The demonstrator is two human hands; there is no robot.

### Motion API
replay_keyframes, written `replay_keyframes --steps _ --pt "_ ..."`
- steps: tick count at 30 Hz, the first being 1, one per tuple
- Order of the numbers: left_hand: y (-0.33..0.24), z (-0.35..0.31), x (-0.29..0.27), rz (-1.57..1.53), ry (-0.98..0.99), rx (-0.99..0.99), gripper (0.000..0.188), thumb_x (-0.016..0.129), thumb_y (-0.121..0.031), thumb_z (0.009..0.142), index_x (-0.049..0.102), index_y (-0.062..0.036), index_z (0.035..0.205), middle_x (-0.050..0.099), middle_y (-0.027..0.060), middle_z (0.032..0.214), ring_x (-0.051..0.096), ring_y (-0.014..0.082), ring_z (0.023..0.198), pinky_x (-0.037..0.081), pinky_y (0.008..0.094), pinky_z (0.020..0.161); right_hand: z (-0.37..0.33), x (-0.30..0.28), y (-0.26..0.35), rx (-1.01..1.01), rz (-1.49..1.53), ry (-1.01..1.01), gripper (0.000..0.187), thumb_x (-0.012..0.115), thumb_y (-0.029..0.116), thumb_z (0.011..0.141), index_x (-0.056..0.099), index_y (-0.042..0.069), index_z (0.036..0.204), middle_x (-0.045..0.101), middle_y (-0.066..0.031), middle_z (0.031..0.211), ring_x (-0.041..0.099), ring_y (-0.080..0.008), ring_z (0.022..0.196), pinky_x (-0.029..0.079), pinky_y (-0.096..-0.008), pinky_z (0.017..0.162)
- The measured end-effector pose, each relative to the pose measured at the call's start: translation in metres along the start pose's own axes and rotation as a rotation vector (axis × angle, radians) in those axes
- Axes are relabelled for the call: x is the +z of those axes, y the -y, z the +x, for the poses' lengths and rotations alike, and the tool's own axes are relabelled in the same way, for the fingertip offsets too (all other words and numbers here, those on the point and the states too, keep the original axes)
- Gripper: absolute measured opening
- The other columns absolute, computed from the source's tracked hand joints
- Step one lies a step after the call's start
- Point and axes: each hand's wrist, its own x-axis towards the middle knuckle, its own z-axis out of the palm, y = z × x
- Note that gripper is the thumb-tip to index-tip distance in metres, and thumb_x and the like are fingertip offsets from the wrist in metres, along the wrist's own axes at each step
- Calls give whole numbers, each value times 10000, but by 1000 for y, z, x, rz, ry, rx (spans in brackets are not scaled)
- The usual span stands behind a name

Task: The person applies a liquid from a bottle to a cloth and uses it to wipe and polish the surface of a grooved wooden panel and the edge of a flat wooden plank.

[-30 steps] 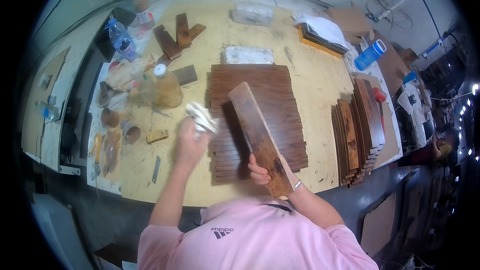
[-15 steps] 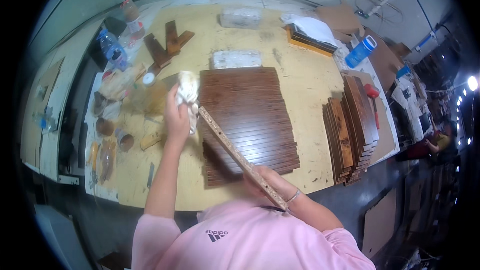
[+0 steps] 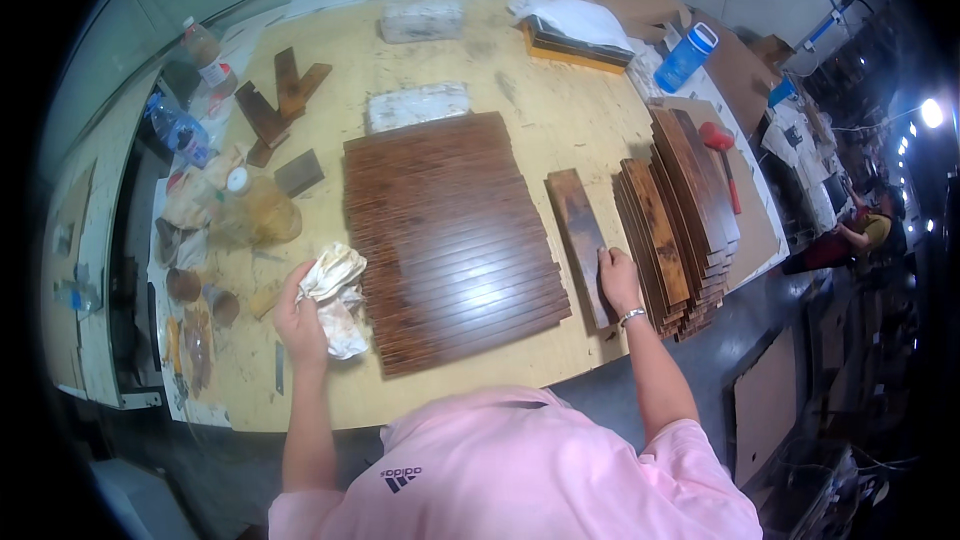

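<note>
Under the right hand (image 3: pixel 620 278) lies a single dark wooden plank (image 3: pixel 582 240), flat on the workbench (image 3: pixel 560 115). Fingers rest spread on the plank's near end, palm down, pressing rather than wrapping; no clenched grip is visible. A bracelet or watch sits on that wrist. Just right of these fingers: a leaning stack of similar dark planks (image 3: pixel 680 220), fanned on edge, touching or nearly touching the single plank's right side. Just left of the plank: a bare strip of bench, then a wide row of planks (image 3: pixel 450 240) laid side by side, glossy toward the near edge.

Left hand (image 3: pixel 300 325) is clenched around a crumpled white rag (image 3: pixel 335 295), stained brown in places. The rag bunches above and to the right of the fingers, its edge touching or just beside the left border of the laid row.

Beyond the left fingers: an amber plastic jug (image 3: pixel 262 215) with a white cap, and small cups (image 3: pixel 205 297) to their left. Farther out, a water bottle (image 3: pixel 180 132) and short dark offcuts (image 3: pixel 278 100) crossed on one another. Beyond the row, a pale block (image 3: pixel 417 105). Far right of the right fingers, a blue bottle (image 3: pixel 688 57) and a red-handled tool (image 3: pixel 722 145).
</note>
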Motion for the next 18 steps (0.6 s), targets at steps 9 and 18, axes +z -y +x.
replay_keyframes --steps 9,18 --pt "4 -11 -12 -69 -40 -50 499 382 100 811 625 75 1246 663 155 1207 629 205 1124 457 320 1025 -117 5 83 -896 57 -96 380 766 171 759 622 45 1087 595 -152 1033 575 -352 970 470 -465 833" --pt "-2 -10 -7 17 -34 -28 478 395 97 795 645 91 1202 683 158 1157 639 210 1100 457 324 1016 -153 34 68 -1035 9 -73 292 701 102 661 643 102 947 576 -79 953 566 -275 859 455 -403 767"
